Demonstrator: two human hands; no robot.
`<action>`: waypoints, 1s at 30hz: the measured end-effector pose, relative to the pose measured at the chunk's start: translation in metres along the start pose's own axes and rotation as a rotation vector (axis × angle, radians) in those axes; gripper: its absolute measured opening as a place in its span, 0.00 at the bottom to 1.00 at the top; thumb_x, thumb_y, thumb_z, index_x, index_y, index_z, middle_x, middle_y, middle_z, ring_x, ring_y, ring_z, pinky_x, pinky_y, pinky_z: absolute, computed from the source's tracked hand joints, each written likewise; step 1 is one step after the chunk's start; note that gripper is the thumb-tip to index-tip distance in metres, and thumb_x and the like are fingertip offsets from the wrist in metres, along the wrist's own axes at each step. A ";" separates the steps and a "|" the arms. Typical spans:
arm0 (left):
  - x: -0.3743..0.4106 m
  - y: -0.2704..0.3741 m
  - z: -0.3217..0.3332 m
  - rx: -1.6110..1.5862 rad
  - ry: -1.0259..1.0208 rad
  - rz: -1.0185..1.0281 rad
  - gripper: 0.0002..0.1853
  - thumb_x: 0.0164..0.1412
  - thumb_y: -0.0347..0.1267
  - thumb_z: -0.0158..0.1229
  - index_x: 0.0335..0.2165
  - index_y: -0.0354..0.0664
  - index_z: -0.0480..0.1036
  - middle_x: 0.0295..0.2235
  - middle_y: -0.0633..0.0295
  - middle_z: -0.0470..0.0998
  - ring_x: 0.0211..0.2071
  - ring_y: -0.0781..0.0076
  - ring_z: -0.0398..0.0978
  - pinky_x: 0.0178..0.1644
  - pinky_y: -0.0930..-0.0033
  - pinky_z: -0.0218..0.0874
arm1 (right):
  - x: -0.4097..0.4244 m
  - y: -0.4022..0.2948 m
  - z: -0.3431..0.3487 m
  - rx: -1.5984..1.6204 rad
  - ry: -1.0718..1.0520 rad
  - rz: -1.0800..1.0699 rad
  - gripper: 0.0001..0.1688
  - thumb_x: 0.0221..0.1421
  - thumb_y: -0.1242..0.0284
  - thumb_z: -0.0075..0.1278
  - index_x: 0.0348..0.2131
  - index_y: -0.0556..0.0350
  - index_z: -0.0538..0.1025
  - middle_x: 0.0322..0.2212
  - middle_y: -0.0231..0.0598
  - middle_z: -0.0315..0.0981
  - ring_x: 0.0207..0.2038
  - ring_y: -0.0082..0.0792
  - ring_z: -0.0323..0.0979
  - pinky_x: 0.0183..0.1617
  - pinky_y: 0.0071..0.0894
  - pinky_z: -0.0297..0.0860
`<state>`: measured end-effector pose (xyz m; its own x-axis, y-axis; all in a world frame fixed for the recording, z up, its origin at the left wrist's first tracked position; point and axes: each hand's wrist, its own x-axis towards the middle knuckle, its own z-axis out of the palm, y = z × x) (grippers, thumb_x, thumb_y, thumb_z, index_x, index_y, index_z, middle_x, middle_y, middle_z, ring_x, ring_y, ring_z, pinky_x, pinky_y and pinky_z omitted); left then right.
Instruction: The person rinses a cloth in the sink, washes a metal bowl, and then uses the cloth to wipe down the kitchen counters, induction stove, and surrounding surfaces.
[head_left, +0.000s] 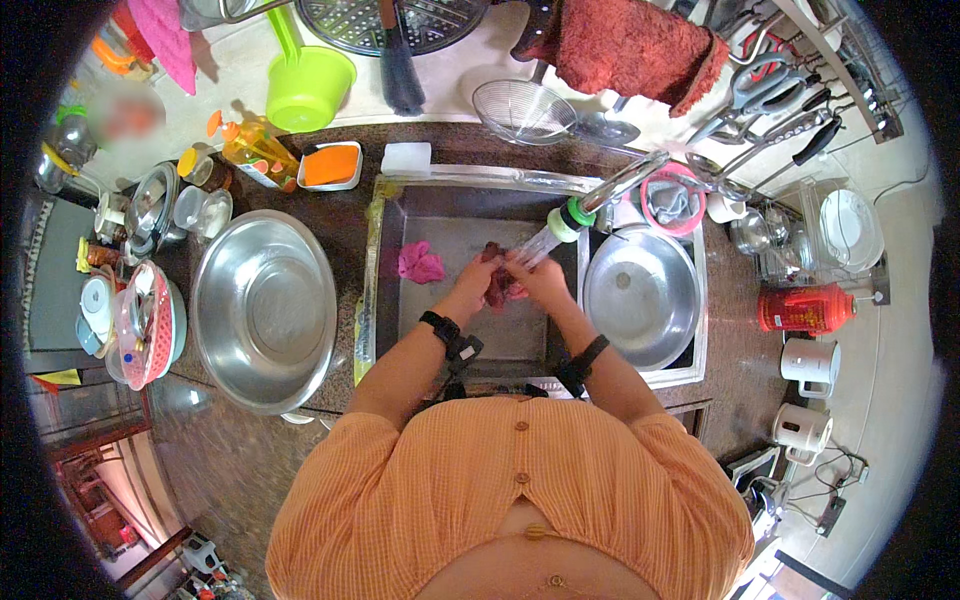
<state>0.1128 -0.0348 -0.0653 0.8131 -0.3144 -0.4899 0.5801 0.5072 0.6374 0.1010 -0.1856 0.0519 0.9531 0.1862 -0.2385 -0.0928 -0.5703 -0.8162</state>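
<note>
Both hands are over the large sink basin (480, 345), close together under the faucet. A dark reddish-brown wet cloth (496, 289) is bunched between them. My left hand (472, 281) grips its left side, and my right hand (541, 279) holds its right side, where a bit of pink shows. Water streams from the green-and-white faucet nozzle (564, 223) onto my right hand and the cloth. On the basin floor, left of my left hand, lies a crumpled pink cloth (421, 262). The fingers partly hide the brown cloth.
A large steel bowl (217, 315) stands left of the sink; another steel bowl (637, 330) sits in the right basin. Behind are a soap bottle (262, 159), an orange sponge in a white dish (330, 165) and a pink-rimmed strainer (701, 199). A wire skimmer (525, 112) hangs above.
</note>
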 end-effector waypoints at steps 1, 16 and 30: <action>0.001 0.005 0.005 0.106 -0.093 -0.053 0.17 0.64 0.39 0.47 0.45 0.40 0.65 0.33 0.56 0.75 0.31 0.64 0.75 0.34 0.61 0.70 | 0.007 0.029 0.002 0.016 0.136 -0.074 0.28 0.50 0.63 0.57 0.48 0.56 0.71 0.37 0.42 0.75 0.38 0.30 0.74 0.41 0.28 0.69; -0.020 -0.007 -0.013 -0.010 0.443 -0.318 0.16 0.64 0.44 0.44 0.39 0.45 0.70 0.39 0.61 0.74 0.41 0.63 0.73 0.46 0.57 0.67 | 0.007 0.002 0.036 0.270 -0.014 -0.063 0.16 0.51 0.66 0.54 0.38 0.58 0.73 0.26 0.40 0.74 0.28 0.36 0.74 0.33 0.34 0.70; -0.025 0.021 0.017 -0.271 -0.069 -0.247 0.21 0.64 0.43 0.46 0.49 0.41 0.66 0.43 0.55 0.74 0.41 0.57 0.73 0.46 0.55 0.66 | 0.005 0.045 0.016 0.364 -0.259 0.099 0.15 0.55 0.66 0.52 0.41 0.56 0.76 0.31 0.35 0.77 0.30 0.25 0.73 0.34 0.27 0.71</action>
<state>0.1054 -0.0304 -0.0296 0.6571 -0.5027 -0.5617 0.7328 0.6007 0.3197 0.0969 -0.1977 0.0054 0.8354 0.3655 -0.4104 -0.3189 -0.2857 -0.9037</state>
